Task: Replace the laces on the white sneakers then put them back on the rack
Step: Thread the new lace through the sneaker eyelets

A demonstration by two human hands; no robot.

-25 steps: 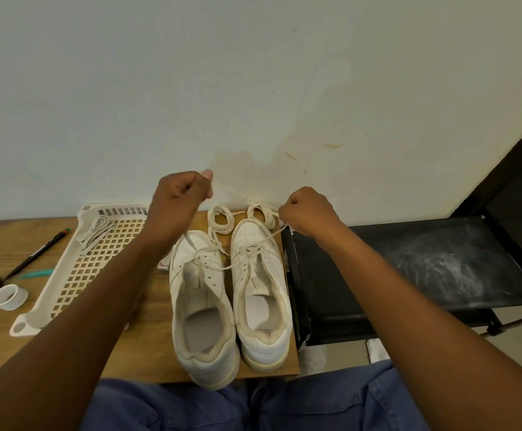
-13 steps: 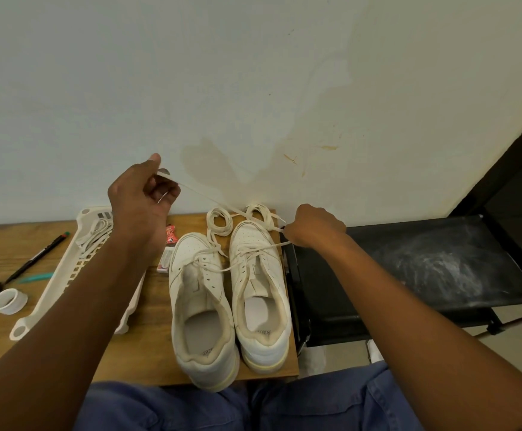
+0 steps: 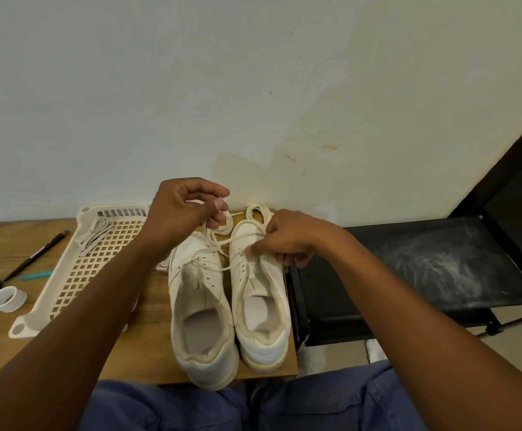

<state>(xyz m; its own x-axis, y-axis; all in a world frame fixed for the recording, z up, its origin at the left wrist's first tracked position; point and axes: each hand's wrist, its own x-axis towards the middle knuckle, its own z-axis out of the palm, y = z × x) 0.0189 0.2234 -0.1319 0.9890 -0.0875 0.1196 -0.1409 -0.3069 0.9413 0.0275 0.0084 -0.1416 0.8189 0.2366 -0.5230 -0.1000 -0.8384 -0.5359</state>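
Since half a second earlier, left hand [image 3: 185, 209] had dropped from its high pull near the wall to just above the toes of the sneakers; right hand [image 3: 287, 241] had slid inward onto the right sneaker [image 3: 261, 306]. Lace [image 3: 222, 242] ran slack across from left sneaker [image 3: 202, 309] to the right one's eyelets. Left grip: fingers curled, pinching the lace end. Right grip: fingertips [image 3: 250, 251] closed on lace at the eyelet row. Both sneakers sat side by side on the tabletop [image 3: 147, 343], heels toward the person, two coiled laces [image 3: 255, 213] just beyond the toes. White basket [image 3: 76, 275] with more laces lay to the left; black rack [image 3: 408, 275] to the right.

Risk, as judged: the one lace bridged both shoes, so a hard tug could drag the left sneaker or snag the coils. Right sneaker stood near the tabletop edge; a sideways pull might tip it off.
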